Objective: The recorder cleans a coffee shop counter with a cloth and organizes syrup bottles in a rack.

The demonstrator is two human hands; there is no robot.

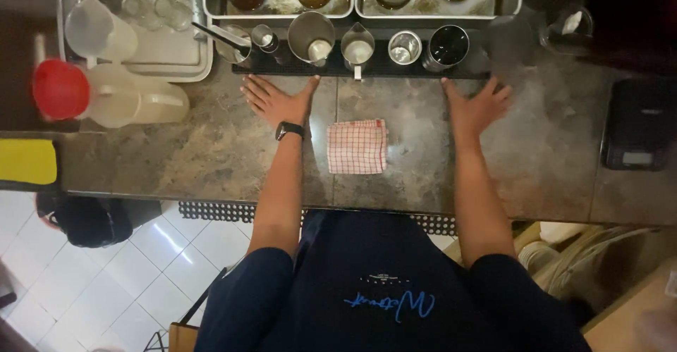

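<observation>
Left hand flat, fingers spread on stone counter; right hand likewise, at three o'clock. Both empty, seemingly bracing. Folded red-checked cloth between, untouched. Steel pitchers lined on black mat at twelve, within reach.

— What couldn't you make out past the fingertips of the left hand?

— The steel trays beyond the pitchers were cut by the top edge, their jars blurred.

— And off the right hand?

— A dark scale, its display too small to tell.
</observation>
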